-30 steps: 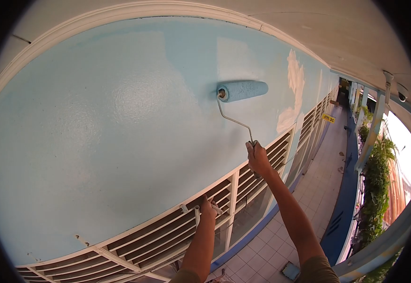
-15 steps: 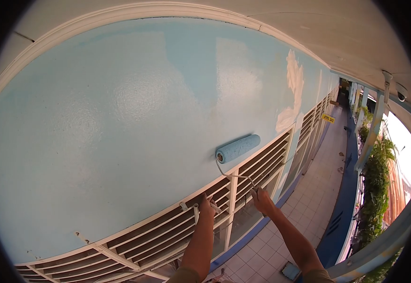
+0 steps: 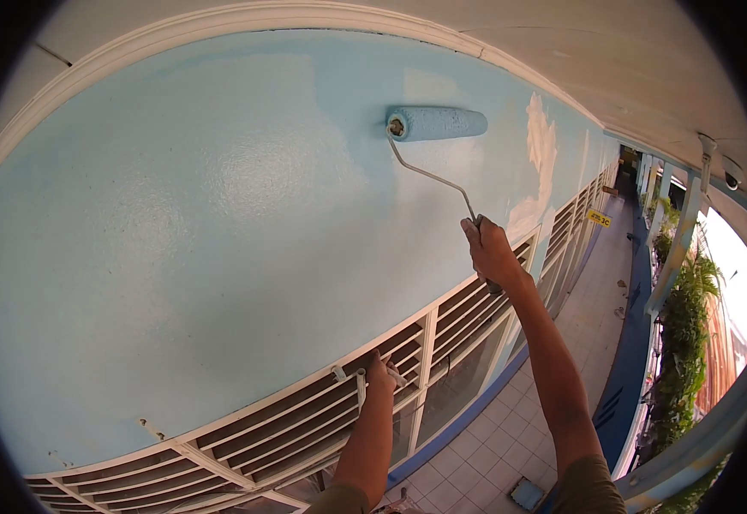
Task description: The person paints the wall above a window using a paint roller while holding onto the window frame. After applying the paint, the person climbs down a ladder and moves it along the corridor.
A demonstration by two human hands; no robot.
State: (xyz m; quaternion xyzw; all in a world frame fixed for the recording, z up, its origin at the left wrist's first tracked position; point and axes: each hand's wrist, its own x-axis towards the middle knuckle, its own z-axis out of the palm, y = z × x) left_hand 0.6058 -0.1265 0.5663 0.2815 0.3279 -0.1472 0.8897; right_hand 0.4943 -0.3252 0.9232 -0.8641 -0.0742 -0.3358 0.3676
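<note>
Wall: A light-blue wall [image 3: 176, 231], glossy in places, fills the view from 9 o'clock through the centre to 12.
Walkway: A tiled floor [image 3: 476, 450] stretches away between 5 and 3 o'clock.
Louvred windows: White-framed louvred windows [image 3: 305, 433] run under the painted surface, from 7 o'clock round to 2.
Greenery: Leafy plants [image 3: 690, 313] hang near 3 o'clock, beyond the walkway.
Paint roller: The paint roller [image 3: 440, 125], its cover coated blue, appears to lie against the wall at 1 o'clock, its bent wire frame [image 3: 432, 176] dropping toward 3.
Bare patch: A pale, irregular patch [image 3: 538, 158] shows at 2 o'clock.
Right hand: At 3 o'clock, the right hand [image 3: 493, 251] is wrapped around the handle.
Left hand: At 6 o'clock, the left hand [image 3: 379, 377] is at the louvres near the window's top rail; whether its fingers grip anything cannot be told.
Handling: The roller is probably light but top-heavy when loaded, its cover soft and slick with paint, its wire stiff; the handle [image 3: 494, 288] looks the sound place to take hold.
Container: A squarish blue container [image 3: 526, 494] sits on the tiles at 5 o'clock.
</note>
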